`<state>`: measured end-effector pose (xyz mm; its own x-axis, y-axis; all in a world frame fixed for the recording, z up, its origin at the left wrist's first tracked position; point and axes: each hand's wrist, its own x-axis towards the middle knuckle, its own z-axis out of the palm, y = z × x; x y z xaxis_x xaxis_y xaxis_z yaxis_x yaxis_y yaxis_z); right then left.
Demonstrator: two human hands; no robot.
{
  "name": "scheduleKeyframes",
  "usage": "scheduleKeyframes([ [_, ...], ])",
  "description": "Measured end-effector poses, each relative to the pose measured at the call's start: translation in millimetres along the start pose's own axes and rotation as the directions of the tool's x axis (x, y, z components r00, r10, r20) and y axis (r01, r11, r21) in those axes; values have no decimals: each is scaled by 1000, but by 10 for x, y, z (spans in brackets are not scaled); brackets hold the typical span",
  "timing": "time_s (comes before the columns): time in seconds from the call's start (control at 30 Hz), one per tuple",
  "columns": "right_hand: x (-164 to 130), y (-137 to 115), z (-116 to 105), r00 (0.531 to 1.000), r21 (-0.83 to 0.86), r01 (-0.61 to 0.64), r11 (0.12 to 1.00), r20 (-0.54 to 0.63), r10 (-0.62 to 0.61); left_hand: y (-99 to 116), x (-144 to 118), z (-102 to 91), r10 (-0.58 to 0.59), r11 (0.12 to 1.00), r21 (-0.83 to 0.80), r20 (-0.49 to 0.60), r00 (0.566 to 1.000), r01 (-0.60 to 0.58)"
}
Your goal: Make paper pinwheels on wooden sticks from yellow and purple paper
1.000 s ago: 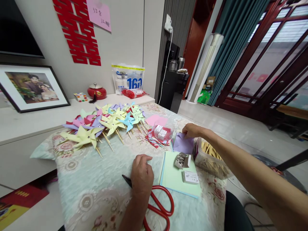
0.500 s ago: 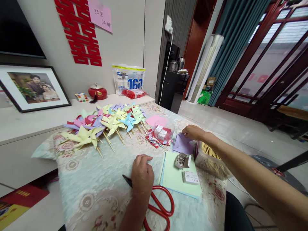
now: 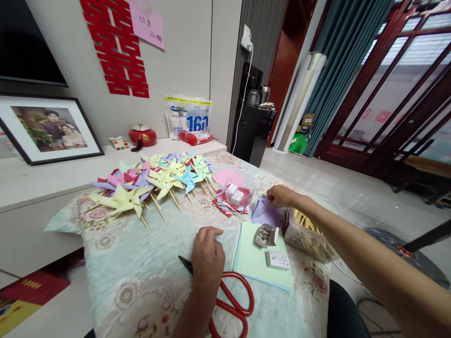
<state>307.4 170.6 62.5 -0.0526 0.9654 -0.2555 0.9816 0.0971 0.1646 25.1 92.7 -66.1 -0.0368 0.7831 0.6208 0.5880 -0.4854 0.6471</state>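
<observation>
My right hand reaches to the far right of the table. Its fingers are closed on the upper edge of a purple paper sheet, though the fingertips are partly hidden. My left hand rests on the tablecloth with its fingers curled in, seemingly around nothing. Red-handled scissors lie beneath that hand and wrist, dark tip out to the left. Just right of it is a stack of green and blue paper. On the stack sit an opened small box of metal pieces and a closed white box.
Several finished paper pinwheels on sticks lie at the back left. A clear container with small boxes stands beside paper scraps. A plastic tub of wooden sticks is under my right forearm, near the table's right edge.
My right hand has stayed at the purple paper, its fingers shifting slightly as the near edge moves. My left hand and the scissors remain in place.
</observation>
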Motion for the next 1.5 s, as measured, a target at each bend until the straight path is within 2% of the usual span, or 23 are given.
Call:
scheduleKeyframes([
  [0.43,77,32,-4,1000,8,7,1000,-25,-7,-2,5,5,5,1000,-6,2,1000,-5],
  [0.77,44,110,-12,998,140,55,989,-38,-50,-19,-6,18,-18,1000,-17,8,1000,18],
  [1.03,-63,147,-121,998,253,68,965,-31,-62,-5,-4,11,-24,1000,-16,13,1000,24],
  [1.3,-203,147,-277,995,443,98,891,-67,-77,3,5,-5,-20,1000,-9,14,1000,20],
  [1.5,-254,142,-299,989,608,132,783,-134,-62,12,12,-21,-46,999,-9,15,999,46],
])
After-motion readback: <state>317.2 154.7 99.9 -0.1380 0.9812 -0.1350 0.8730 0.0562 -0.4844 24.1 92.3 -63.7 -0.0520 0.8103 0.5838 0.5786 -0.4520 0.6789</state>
